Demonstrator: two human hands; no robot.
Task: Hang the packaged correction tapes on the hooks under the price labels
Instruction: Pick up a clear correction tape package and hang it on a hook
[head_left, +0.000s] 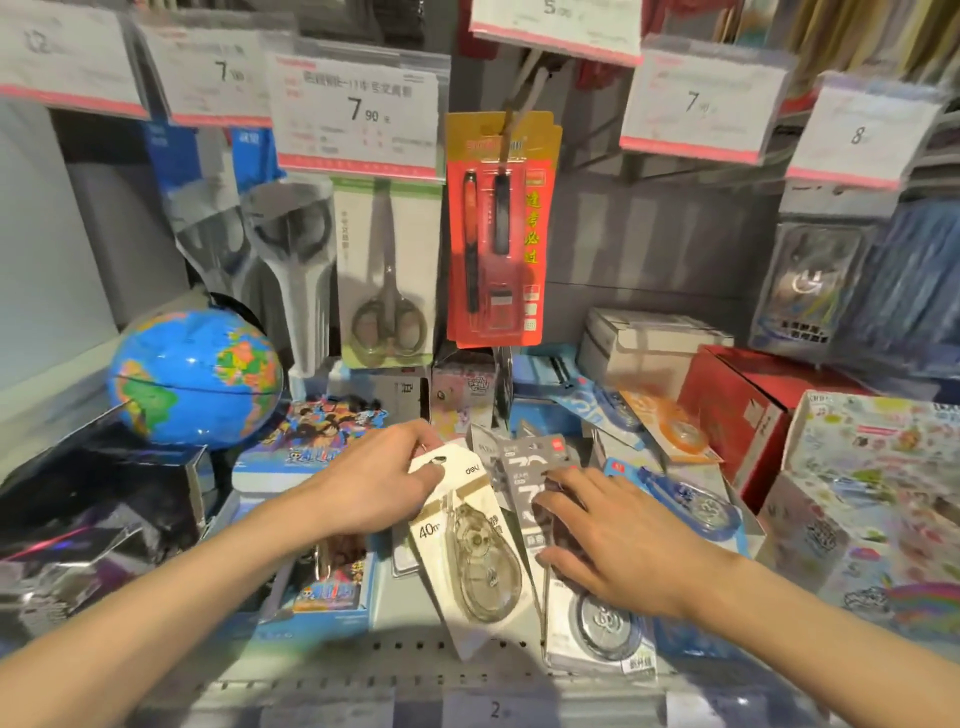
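Observation:
A white-and-gold packaged correction tape (470, 556) marked 40m lies tilted on the shelf in the middle; my left hand (374, 486) pinches its top corner by the hang hole. My right hand (618, 545) lies spread, fingers down, on a grey packaged correction tape (540, 467) beside it. More packaged tapes lie loose to the right: a blue one (691, 506) and an orange one (672, 423). Price labels (358, 111) hang above; the hook under the label at upper right (696, 104) shows nothing on it.
Packaged scissors (387, 275) and a red pen pack (498, 234) hang on the back panel. A globe (195, 379) stands at left, a red box (748, 415) and sticker boxes (872, 478) at right, and cartoon boxes (322, 431) lie behind my left hand.

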